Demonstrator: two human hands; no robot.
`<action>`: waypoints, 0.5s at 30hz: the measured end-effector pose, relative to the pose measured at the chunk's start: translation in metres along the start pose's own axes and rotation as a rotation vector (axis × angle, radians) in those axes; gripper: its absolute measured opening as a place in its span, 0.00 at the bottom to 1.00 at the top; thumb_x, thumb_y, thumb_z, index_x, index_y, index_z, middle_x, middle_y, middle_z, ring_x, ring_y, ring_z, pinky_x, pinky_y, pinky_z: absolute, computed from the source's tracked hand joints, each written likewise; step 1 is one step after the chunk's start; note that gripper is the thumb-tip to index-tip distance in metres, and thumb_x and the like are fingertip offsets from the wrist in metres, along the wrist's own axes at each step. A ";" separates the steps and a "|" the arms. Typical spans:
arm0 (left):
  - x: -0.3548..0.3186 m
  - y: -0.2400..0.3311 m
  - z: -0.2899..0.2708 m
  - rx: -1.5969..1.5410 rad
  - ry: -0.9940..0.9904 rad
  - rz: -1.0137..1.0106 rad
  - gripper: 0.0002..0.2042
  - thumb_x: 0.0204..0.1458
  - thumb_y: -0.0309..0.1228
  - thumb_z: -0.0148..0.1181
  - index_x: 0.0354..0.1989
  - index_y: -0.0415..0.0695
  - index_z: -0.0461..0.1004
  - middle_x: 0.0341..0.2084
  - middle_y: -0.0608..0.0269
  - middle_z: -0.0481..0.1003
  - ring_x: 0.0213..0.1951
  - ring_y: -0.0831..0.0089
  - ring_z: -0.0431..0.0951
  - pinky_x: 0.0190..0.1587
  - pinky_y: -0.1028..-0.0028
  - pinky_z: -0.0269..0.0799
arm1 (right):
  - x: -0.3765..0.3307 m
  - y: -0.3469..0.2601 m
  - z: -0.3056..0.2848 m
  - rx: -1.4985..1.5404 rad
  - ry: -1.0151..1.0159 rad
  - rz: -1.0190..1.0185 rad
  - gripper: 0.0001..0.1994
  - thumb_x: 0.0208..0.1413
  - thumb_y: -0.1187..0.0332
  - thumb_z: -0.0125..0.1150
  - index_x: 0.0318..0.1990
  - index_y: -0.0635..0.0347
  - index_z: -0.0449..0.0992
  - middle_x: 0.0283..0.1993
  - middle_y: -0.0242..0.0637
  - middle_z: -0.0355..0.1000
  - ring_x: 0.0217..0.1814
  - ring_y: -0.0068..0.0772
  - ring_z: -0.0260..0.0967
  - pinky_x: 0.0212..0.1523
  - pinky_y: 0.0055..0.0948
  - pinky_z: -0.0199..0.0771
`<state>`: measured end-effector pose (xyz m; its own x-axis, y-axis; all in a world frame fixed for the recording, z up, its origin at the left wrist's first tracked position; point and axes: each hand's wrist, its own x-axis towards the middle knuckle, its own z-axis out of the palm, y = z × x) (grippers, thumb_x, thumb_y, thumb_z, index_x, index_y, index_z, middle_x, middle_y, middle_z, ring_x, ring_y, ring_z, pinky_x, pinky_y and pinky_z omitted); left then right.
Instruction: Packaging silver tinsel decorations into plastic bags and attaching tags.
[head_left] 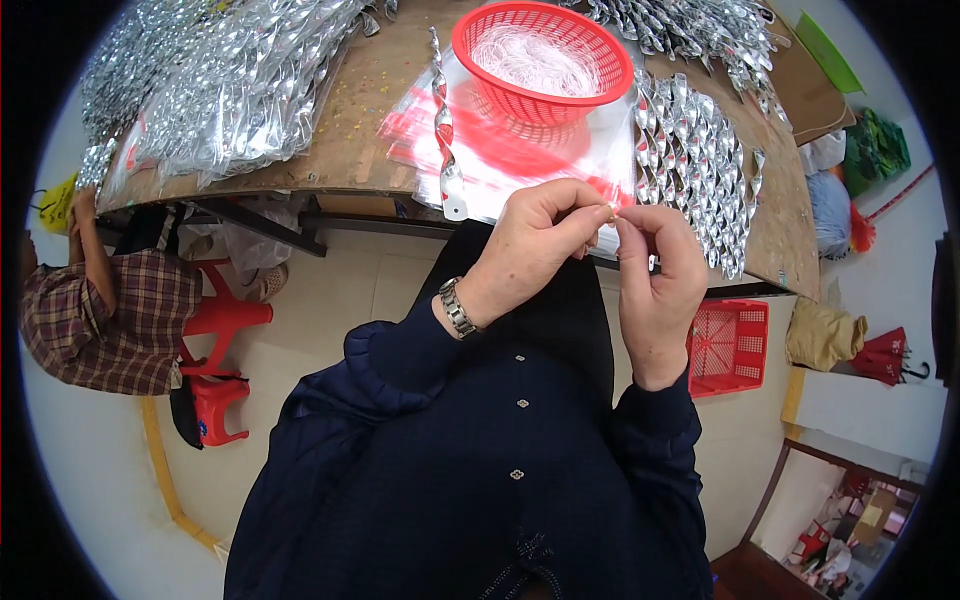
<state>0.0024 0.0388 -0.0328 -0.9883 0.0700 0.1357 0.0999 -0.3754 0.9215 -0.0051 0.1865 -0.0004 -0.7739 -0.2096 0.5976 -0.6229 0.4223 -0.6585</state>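
A wooden table [350,140] and red stool [222,318] stand on pale tiles [335,290].

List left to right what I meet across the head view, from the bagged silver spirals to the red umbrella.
Bagged silver spirals, single silver spiral strip, left hand, right hand, red plastic crate, tan bundle, folded red umbrella.

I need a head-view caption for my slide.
Left hand and right hand, pinched close together, near silver twisted strips and a red basket of pale cord.

Blue mark [203,427] on red stool [222,398] too small to read; no legible text elsewhere.
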 end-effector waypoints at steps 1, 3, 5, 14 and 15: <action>0.000 0.000 0.000 0.000 0.000 0.000 0.06 0.59 0.27 0.55 0.37 0.38 0.76 0.24 0.72 0.72 0.26 0.86 0.69 0.30 0.84 0.66 | 0.000 0.002 0.000 -0.052 -0.011 -0.025 0.03 0.55 0.79 0.59 0.36 0.66 0.74 0.32 0.39 0.71 0.31 0.31 0.69 0.32 0.25 0.68; 0.000 0.001 0.000 0.018 -0.014 -0.023 0.06 0.60 0.28 0.55 0.37 0.38 0.76 0.25 0.71 0.73 0.27 0.85 0.70 0.31 0.84 0.67 | 0.000 0.003 0.001 -0.103 -0.021 -0.050 0.03 0.55 0.79 0.59 0.36 0.66 0.75 0.32 0.38 0.72 0.32 0.28 0.69 0.33 0.24 0.68; -0.001 -0.001 0.000 0.006 -0.007 -0.025 0.07 0.60 0.28 0.54 0.38 0.38 0.76 0.25 0.71 0.73 0.28 0.85 0.71 0.32 0.84 0.67 | -0.001 0.002 0.002 -0.127 -0.009 -0.058 0.02 0.55 0.79 0.60 0.36 0.66 0.75 0.31 0.40 0.71 0.31 0.30 0.69 0.32 0.24 0.68; -0.003 -0.005 0.000 0.070 0.002 -0.016 0.08 0.61 0.28 0.52 0.40 0.37 0.76 0.27 0.70 0.74 0.29 0.85 0.72 0.33 0.83 0.69 | 0.000 0.001 0.003 -0.107 -0.038 0.001 0.03 0.52 0.80 0.60 0.34 0.66 0.74 0.30 0.43 0.71 0.32 0.42 0.71 0.33 0.33 0.69; -0.003 -0.006 0.000 0.105 0.005 -0.011 0.08 0.61 0.28 0.52 0.40 0.37 0.76 0.27 0.70 0.74 0.29 0.85 0.72 0.33 0.83 0.69 | 0.000 0.003 0.003 -0.107 -0.039 0.002 0.03 0.52 0.80 0.60 0.34 0.66 0.74 0.30 0.43 0.71 0.32 0.42 0.71 0.33 0.33 0.69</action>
<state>0.0048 0.0403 -0.0386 -0.9899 0.0689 0.1236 0.1002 -0.2755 0.9561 -0.0069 0.1852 -0.0033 -0.7806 -0.2416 0.5765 -0.6069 0.5139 -0.6064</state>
